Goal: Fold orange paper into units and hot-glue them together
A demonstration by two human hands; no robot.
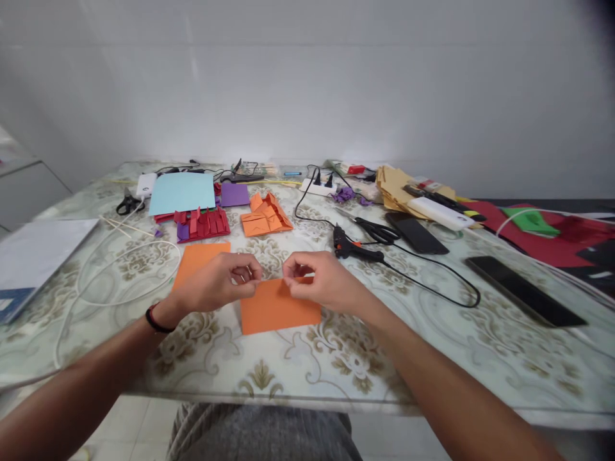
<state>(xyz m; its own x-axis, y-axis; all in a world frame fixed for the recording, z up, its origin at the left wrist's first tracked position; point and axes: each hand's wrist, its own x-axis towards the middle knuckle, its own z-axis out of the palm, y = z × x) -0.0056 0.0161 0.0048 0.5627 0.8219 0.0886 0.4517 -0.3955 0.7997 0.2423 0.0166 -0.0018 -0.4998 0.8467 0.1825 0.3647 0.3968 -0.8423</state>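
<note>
An orange sheet of paper (278, 310) stands tilted in front of me, its lower edge close to the tabletop. My left hand (221, 282) pinches its upper left part between thumb and fingers. Along the same top edge, my right hand (319, 278) has thumb and fingertips closed on the paper. A second orange sheet (199, 259) lies flat, partly hidden behind my left hand. Beyond my hands sit a folded orange paper piece (266, 214) and a folded red paper piece (204, 224).
A black glue gun (355, 246) with a looping cord lies right of my hands, near black-handled scissors (377, 230) and two phones, one a dark phone (523, 289). Light blue paper (182, 193) and purple paper (234, 194) are at back left. A white cable (129, 304) coils at left.
</note>
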